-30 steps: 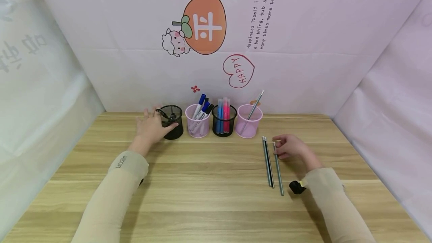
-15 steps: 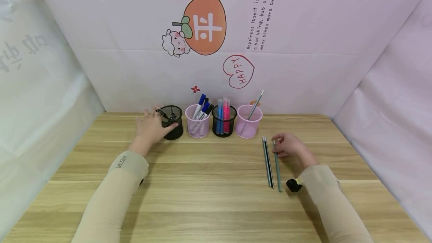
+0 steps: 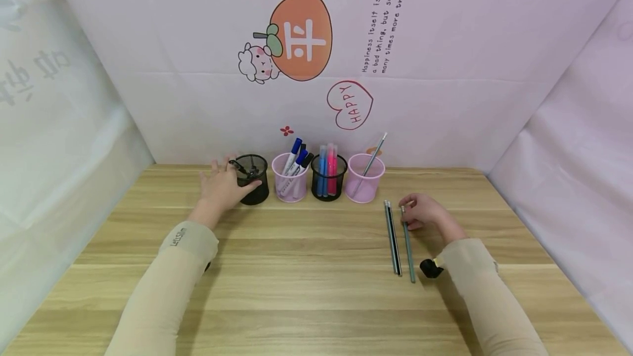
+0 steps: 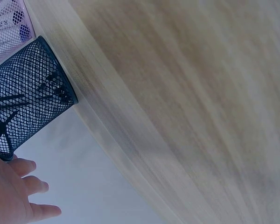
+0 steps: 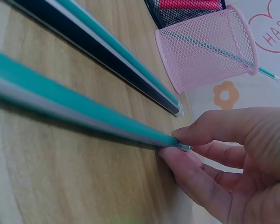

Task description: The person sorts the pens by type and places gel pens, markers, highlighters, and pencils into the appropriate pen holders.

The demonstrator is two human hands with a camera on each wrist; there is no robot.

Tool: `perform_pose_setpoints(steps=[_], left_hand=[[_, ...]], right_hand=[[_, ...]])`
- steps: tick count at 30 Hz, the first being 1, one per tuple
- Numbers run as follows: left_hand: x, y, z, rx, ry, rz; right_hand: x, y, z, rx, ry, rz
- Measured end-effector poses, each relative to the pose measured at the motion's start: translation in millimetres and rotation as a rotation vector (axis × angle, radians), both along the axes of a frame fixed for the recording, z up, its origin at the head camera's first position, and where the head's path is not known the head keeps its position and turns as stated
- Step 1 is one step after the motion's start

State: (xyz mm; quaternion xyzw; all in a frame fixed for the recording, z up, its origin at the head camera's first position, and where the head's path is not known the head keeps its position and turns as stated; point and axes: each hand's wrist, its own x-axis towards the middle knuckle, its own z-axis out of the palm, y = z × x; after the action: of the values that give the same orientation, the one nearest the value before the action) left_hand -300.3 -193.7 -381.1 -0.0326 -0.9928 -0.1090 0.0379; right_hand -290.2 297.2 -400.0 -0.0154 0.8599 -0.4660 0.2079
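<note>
In the head view my left hand (image 3: 221,187) is at the black mesh pen cup (image 3: 254,194) on the left, thumb across its front and fingers along its far left side. Black pens (image 3: 240,168) lean inside that cup. The left wrist view shows several fingertips (image 4: 35,185) spread out past the cup's wall. My right hand (image 3: 424,212) pinches a green-and-grey pencil (image 5: 98,114) near its eraser end between thumb and fingertips, and the pencil slants back toward the front of the table. Left of it lie more pencils (image 3: 393,240), side by side.
Along the back edge stand a pink mesh cup (image 3: 281,188) with blue- and black-capped markers, a black mesh cup (image 3: 320,191) with blue and pink pens, and a pink mesh cup (image 3: 374,187) with one pencil (image 3: 377,150). A printed cloth (image 3: 198,26) rises behind them.
My right hand has shifted slightly away from me, and the pinched pencil has slid a little the same way. My left hand and the cups have stayed put.
</note>
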Motion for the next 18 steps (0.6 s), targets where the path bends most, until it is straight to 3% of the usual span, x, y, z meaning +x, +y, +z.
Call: perform_pose_setpoints(steps=[18], left_hand=[[-0.3,1,-1.1,0.024,0.012,0.000]], right_hand=[[0.2,15,3.2,-0.091,0.024,0.025]])
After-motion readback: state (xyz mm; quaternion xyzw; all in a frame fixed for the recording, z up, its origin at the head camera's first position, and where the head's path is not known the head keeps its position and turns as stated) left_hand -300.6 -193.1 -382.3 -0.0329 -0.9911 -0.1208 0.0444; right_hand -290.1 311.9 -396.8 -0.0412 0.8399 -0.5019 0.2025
